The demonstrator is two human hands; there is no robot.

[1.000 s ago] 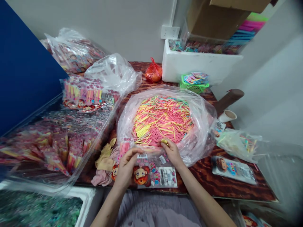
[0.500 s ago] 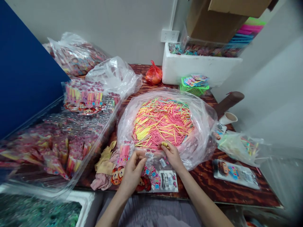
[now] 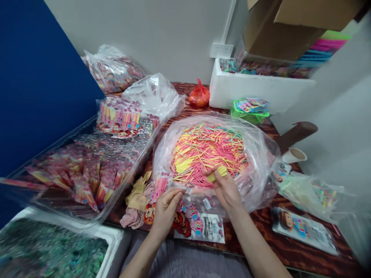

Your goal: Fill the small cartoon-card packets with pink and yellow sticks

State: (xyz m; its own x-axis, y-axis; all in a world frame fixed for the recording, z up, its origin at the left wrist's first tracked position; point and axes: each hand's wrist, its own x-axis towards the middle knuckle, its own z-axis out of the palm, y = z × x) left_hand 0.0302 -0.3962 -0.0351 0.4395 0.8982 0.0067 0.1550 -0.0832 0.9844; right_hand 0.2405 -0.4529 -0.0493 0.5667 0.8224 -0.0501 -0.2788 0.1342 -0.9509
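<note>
My right hand [image 3: 227, 191] is closed around a small bundle of short yellow sticks [image 3: 218, 173], just above the near edge of the heap. Pink, yellow and a few green sticks [image 3: 208, 154] fill a wide, open clear plastic bag [image 3: 261, 181]. My left hand [image 3: 166, 210] is closed, thumb against forefinger, over printed clear packets at the table's front; what it pinches, if anything, cannot be made out. Beside it shows a packet with pink sticks [image 3: 161, 184]. Flat printed packets [image 3: 199, 226] lie between my forearms.
Left stands a clear tray [image 3: 124, 193] with filled packets [image 3: 87, 173]. A foam box [image 3: 111, 239] is below it. At the back are a red bag [image 3: 199, 95], a green basket [image 3: 251, 116] and a white foam box [image 3: 255, 88]. Right are a paper cup [image 3: 294, 155] and packets [image 3: 303, 229].
My right hand has risen slightly from the heap's near edge, and the yellow bundle now shows more fully. The left hand stays over the packets. The whole view has shifted, with things appearing farther right.
</note>
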